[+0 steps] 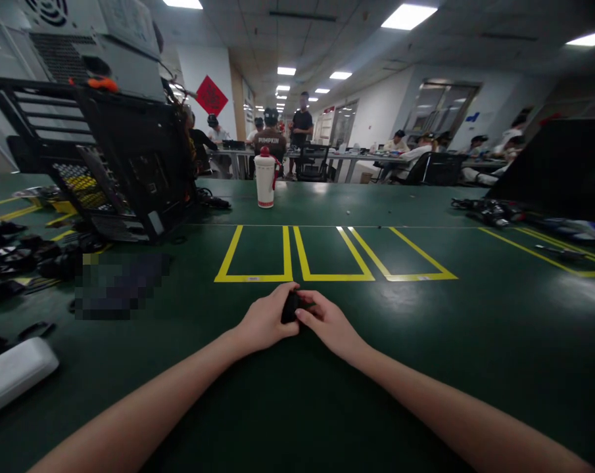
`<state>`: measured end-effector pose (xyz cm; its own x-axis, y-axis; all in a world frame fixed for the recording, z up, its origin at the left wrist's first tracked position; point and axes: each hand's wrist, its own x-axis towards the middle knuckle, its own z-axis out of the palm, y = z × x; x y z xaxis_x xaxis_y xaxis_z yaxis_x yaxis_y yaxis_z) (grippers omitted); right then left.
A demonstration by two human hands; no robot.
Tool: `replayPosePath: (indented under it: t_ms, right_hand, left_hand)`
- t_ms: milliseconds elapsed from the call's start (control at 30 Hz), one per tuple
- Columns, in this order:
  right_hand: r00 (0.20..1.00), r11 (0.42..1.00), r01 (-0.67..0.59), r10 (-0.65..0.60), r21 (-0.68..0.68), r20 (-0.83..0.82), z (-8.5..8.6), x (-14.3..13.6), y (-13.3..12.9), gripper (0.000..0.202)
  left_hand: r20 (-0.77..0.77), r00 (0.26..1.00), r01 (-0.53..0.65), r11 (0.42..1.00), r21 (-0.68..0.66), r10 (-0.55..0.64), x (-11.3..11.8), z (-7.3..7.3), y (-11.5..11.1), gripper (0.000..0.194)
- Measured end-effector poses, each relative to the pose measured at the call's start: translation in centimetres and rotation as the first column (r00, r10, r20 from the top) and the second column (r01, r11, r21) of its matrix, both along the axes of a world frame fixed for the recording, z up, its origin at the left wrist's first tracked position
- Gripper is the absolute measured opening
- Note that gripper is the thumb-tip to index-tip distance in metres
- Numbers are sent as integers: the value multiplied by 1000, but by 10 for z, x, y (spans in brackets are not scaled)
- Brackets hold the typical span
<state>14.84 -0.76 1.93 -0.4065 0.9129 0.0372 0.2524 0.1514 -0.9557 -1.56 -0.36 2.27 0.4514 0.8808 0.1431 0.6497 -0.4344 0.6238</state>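
A small black object [290,307] is between my two hands, low over the green table [297,407]; its kind does not show. My left hand [267,318] wraps round it from the left, with the thumb toward me and the fingers on the far side. From the right, my right hand [327,322] touches it with bent fingers and thumb, pinched at its edge. Part of the object is hidden by the fingers. Just beyond the hands lie yellow tape outlines [254,278], three side by side on the tabletop.
An open black computer case [129,164] stands at left, a grey metal unit [124,46] on top. Black parts [16,256] and a white block [16,374] lie nearer. A white tumbler [265,180] stands beyond the outlines. Cables [494,211] and a dark panel [563,171] are at right.
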Motion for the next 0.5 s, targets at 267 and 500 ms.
replayPosePath:
  t_ms: [267, 500]
  right_hand:
    - [997, 997, -64, 62, -37, -35, -2, 10, 14, 28]
    - [996, 1000, -26, 26, 7, -87, -6, 8, 7, 35]
  left_hand:
    - [188, 978, 125, 975, -186, -89, -13, 1, 10, 72]
    - [122, 984, 142, 985, -97, -129, -12, -4, 10, 63]
